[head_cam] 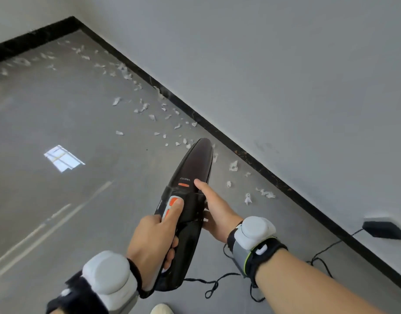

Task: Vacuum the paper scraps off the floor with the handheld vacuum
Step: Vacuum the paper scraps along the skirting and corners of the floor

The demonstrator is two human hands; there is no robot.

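Note:
A black handheld vacuum point(191, 171) with orange buttons points away from me, nozzle up over the floor near the wall. My left hand point(153, 236) grips its handle, thumb resting on the orange switch. My right hand point(214, 209) holds the vacuum's body from the right side, fingers underneath and thumb lying along the top. Several white paper scraps point(145, 107) lie strewn on the grey floor along the black baseboard, some just beyond the nozzle and some to its right point(248, 198).
A black baseboard point(217, 130) runs diagonally under a grey wall. A black cord point(317, 259) trails across the floor to a black plug block point(383, 230) at the right wall. A bright window reflection point(63, 158) shows on the floor. My shoe tip point(162, 309) is at the bottom.

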